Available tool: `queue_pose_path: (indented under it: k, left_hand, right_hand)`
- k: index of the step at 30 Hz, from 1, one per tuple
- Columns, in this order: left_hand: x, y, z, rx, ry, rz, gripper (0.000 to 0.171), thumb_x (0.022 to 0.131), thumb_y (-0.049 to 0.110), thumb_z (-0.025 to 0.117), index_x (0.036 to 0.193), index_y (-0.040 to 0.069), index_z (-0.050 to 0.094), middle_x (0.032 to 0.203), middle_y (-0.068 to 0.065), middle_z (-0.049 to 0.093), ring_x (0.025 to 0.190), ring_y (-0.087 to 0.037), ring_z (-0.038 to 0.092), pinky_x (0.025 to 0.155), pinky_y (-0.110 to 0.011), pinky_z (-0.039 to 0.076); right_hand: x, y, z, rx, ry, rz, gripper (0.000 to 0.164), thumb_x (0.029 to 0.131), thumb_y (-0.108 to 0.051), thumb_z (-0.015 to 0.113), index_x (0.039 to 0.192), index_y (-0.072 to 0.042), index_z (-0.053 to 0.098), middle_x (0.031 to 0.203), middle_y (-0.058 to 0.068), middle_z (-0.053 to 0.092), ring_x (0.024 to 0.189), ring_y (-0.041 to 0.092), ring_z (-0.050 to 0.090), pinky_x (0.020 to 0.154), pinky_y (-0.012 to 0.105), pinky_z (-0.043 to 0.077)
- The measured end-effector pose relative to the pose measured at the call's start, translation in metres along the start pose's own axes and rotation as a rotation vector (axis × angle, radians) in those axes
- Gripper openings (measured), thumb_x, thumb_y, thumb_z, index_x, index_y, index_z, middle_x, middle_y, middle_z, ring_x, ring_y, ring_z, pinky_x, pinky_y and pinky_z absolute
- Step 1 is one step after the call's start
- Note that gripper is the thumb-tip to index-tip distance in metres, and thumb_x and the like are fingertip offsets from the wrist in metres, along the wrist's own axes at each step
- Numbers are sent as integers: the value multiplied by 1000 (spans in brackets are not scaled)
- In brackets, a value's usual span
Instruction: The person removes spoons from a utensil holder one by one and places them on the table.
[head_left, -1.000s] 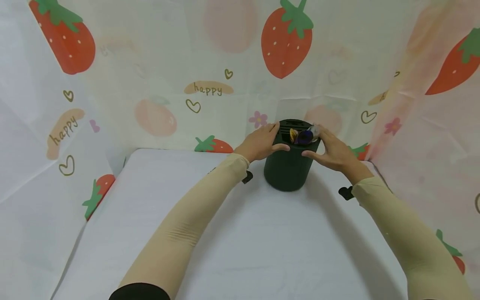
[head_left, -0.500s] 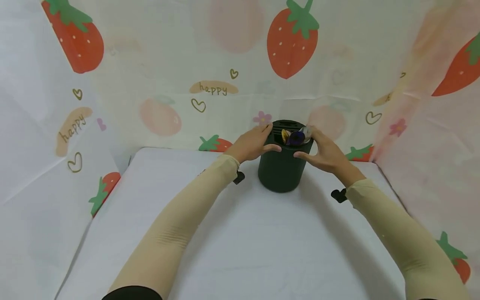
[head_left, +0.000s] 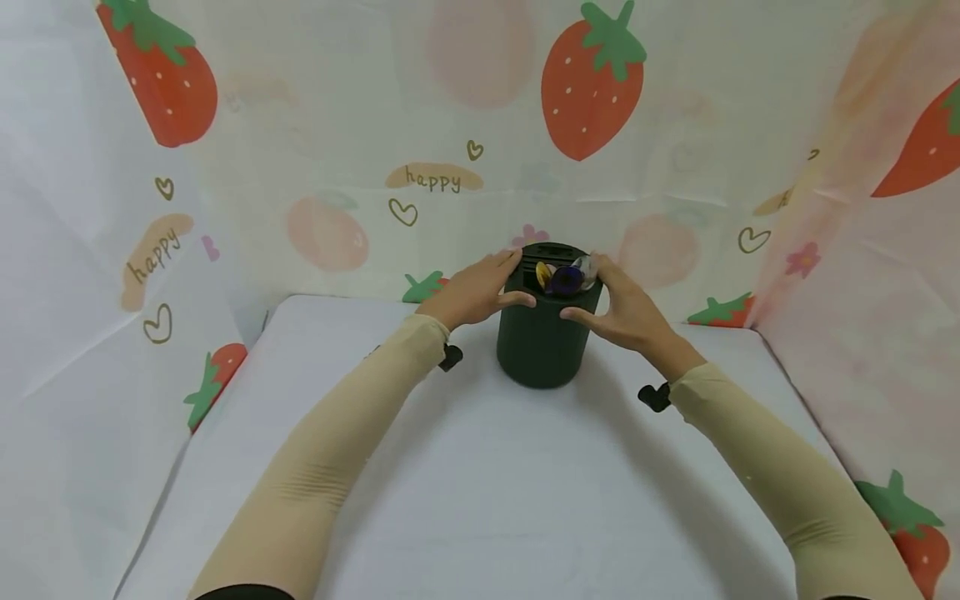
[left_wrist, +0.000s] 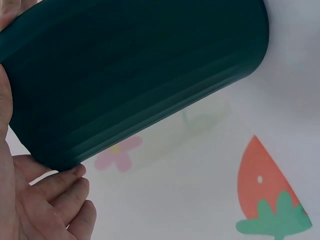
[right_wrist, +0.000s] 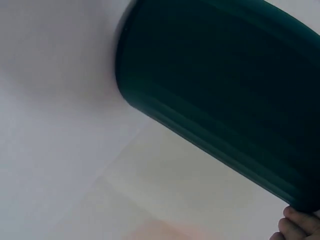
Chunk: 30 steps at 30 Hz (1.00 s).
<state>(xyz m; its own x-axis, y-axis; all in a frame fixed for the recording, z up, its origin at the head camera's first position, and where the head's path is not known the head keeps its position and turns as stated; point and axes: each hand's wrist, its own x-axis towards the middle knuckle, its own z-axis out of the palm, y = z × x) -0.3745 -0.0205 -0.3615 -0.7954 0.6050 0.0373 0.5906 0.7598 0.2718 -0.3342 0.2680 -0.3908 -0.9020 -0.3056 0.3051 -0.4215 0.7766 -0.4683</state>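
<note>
A dark green cylindrical container stands upright on the white table in the head view. Its top has a slotted part at the back and an opening in front. In that opening sit a yellow item, a dark purple round one and a clear shiny one; their kinds are unclear. My left hand grips the upper left side, thumb in front and fingers behind. On the opposite side my right hand holds it the same way. Both wrist views show the container's smooth wall close up.
The white-covered table extends toward me. A pale curtain printed with strawberries, hearts and "happy" stands close behind the container and along both sides.
Both hands have moved the container to the left along the table, still upright. The head view has shifted slightly too, so the curtain prints appear farther right.
</note>
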Motion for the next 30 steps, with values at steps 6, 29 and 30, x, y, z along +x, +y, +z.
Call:
queue_pose_path:
  k: [6,29,30]
  left_hand:
    - [-16,-12,-7,-8,-12,-19,102,102,73,48,174,13,10,180,-11,15,165,-32,17,134,-49,22]
    - [-38,-48,-19,43,11,14,99,103,65,55,173,5,18,177,-20,21,167,-33,8,136,-47,1]
    - [-40,-50,-20,44,11,13,99,103,65,55,173,6,18,177,-20,20,167,-34,8,136,-47,1]
  right_hand:
    - [3,-17,10,-13,6,10,112,90,-65,80,173,-14,25,178,15,22,164,37,23,127,66,30]
    - [17,-48,42,10,19,22,121,88,-73,77,174,-13,17,178,16,20,165,34,16,128,66,26]
    - [18,-49,43,8,20,18,121,87,-75,76,174,-14,17,178,16,20,165,35,17,128,66,26]
